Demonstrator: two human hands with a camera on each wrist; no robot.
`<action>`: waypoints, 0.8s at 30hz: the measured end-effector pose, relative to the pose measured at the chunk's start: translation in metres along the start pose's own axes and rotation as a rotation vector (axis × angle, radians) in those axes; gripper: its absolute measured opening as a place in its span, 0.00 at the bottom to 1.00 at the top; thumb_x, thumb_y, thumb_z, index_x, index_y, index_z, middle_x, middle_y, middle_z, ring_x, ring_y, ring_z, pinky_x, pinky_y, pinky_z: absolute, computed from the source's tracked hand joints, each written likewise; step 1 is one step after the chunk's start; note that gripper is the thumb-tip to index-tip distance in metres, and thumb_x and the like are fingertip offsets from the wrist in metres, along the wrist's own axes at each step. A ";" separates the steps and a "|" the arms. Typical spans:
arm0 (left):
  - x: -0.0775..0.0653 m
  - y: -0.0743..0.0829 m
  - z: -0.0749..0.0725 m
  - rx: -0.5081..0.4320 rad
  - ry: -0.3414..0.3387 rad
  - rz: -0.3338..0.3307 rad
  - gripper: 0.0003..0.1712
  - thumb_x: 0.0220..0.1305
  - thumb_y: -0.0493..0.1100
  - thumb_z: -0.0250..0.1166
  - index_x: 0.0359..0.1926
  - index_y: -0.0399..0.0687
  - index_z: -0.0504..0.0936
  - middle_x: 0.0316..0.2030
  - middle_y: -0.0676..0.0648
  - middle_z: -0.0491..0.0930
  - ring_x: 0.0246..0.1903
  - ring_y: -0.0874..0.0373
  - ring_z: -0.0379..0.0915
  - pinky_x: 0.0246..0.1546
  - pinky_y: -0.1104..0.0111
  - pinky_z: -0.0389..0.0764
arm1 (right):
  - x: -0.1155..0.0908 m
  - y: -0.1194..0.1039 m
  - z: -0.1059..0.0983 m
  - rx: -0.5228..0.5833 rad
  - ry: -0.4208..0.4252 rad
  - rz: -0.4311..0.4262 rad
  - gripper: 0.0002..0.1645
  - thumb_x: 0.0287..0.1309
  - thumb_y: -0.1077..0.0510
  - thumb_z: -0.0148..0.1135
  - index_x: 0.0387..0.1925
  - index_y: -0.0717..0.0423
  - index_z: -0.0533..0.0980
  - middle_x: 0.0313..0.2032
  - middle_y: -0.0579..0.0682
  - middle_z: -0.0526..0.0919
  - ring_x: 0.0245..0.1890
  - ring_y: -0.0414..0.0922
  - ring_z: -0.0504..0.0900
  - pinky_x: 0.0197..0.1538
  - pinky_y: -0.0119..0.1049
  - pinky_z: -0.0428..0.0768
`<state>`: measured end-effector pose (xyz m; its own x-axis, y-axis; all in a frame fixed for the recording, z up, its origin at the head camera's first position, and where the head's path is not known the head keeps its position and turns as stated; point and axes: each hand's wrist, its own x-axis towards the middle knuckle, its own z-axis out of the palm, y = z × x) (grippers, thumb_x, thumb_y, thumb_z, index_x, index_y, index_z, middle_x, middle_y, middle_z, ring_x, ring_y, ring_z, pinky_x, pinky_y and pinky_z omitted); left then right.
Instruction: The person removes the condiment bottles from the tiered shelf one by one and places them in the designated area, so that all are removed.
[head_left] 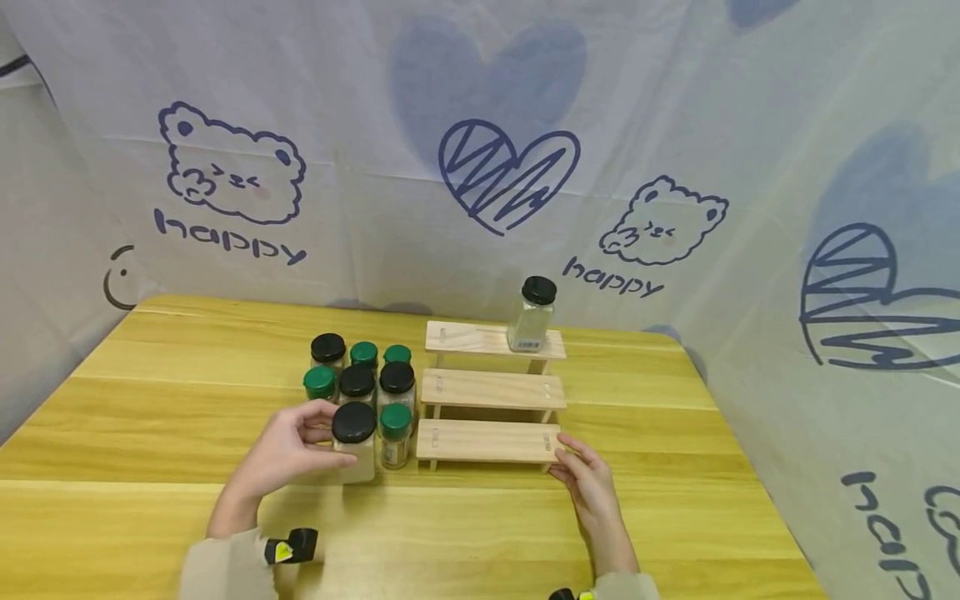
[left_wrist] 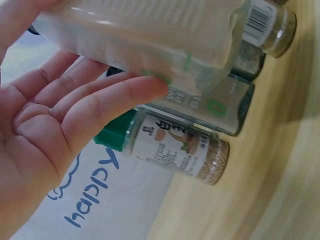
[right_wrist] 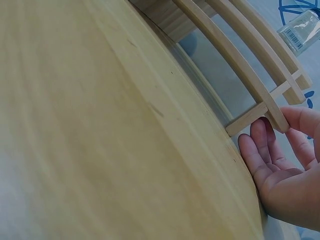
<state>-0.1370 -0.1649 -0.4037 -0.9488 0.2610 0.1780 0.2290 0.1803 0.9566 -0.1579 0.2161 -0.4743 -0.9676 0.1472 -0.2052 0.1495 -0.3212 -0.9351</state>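
My left hand holds a square clear jar with a black lid and pale contents, thumb on the near side and fingers on the far side. In the left wrist view the jar spans the top, overlapping other jars behind it. Beside it stands a small green-capped spice jar. My right hand pinches the right end of the lowest step of a three-step wooden rack. In the right wrist view the thumb and fingers meet around that step's end.
Several black- and green-lidded spice jars cluster left of the rack. One black-lidded jar stands on the right of the top step. Behind the wooden table hangs a printed white curtain.
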 end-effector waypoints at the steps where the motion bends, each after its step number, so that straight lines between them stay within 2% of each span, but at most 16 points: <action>1: 0.000 -0.001 0.000 0.003 0.002 -0.006 0.26 0.39 0.33 0.73 0.41 0.29 0.73 0.34 0.38 0.80 0.33 0.56 0.79 0.32 0.67 0.80 | 0.000 0.000 0.000 -0.002 0.000 -0.001 0.12 0.54 0.72 0.54 0.39 0.59 0.77 0.34 0.52 0.77 0.28 0.42 0.78 0.39 0.33 0.79; 14: 0.006 -0.019 0.001 0.041 -0.007 -0.010 0.27 0.39 0.33 0.73 0.42 0.30 0.73 0.37 0.37 0.79 0.37 0.59 0.78 0.37 0.70 0.78 | 0.001 0.001 -0.001 -0.011 -0.017 -0.012 0.14 0.55 0.71 0.54 0.44 0.65 0.75 0.34 0.52 0.76 0.28 0.42 0.78 0.38 0.33 0.79; 24: 0.006 -0.022 0.001 0.068 -0.006 -0.060 0.28 0.41 0.33 0.72 0.45 0.28 0.72 0.40 0.35 0.77 0.41 0.46 0.76 0.40 0.66 0.78 | 0.000 0.000 -0.001 -0.008 -0.018 -0.006 0.13 0.55 0.71 0.54 0.43 0.64 0.75 0.33 0.51 0.77 0.28 0.42 0.78 0.38 0.33 0.79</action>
<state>-0.1471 -0.1663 -0.4243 -0.9599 0.2534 0.1197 0.1866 0.2592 0.9476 -0.1582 0.2168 -0.4747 -0.9719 0.1322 -0.1946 0.1454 -0.3129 -0.9386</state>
